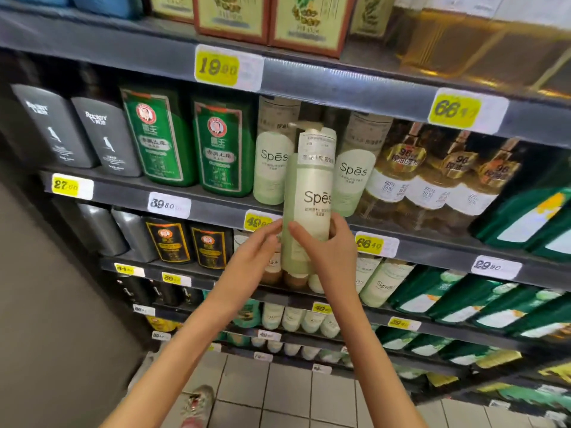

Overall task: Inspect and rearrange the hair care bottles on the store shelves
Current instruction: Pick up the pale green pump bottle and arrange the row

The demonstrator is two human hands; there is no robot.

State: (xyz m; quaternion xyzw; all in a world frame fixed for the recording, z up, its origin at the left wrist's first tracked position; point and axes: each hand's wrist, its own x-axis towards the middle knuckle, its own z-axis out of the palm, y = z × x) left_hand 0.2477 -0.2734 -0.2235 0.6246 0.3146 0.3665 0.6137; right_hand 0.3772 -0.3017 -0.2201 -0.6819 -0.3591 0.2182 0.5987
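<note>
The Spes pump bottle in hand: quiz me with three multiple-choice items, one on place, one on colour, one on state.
1. Where is the held Spes bottle?
A. In front of the shelf gap between two Spes bottles
B. On the floor
C. On the top shelf

2. Colour of the two bottles left of the Spes row?
A. Red
B. Green
C. Blue

3. How is the bottle held?
A. Upside down
B. Lying flat
C. Upright, both hands

A: shelf Spes bottles flank it.
B: green bottles.
C: left hand, right hand grip its base.

Bright, even store light; soft motion blur throughout, wide-angle bending at edges, glare at top right.
</note>
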